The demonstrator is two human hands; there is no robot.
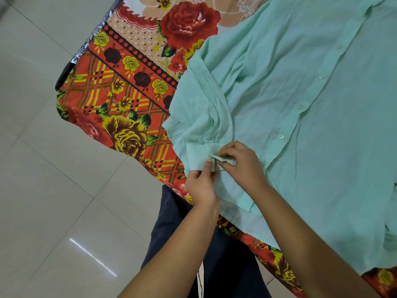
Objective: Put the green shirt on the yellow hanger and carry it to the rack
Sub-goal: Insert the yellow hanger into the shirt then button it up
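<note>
Both hands meet at the sleeve cuff point(196, 157) of the green shirt point(300, 104). From where one stands, the left hand point(200, 186) pinches the cuff's edge between thumb and fingers, and the right hand point(241, 163) pinches a small flap of the same cuff just beside it, the fingertips of the two almost touching. Whether a button sits between them is hidden by the fingers.

The shirt lies spread flat, front up, its placket point(309, 100) running diagonally with pale buttons along it. One sleeve is folded across the body in soft creases, its cuff end lying near the surface's near edge.

Under it is a cloth point(129, 100) printed with big red and yellow roses, a red and yellow lattice, and a dark band of dots. It drapes over a raised flat surface, hanging down at the near corner. At the far corner something dark and a strip of silvery material point(90, 43) show from beneath the cloth.

The floor point(43, 168) is of large pale glossy tiles with thin grout lines, and a streak of light reflects on one near the person's legs, which are in dark trousers point(176, 233) close against the surface's edge.
</note>
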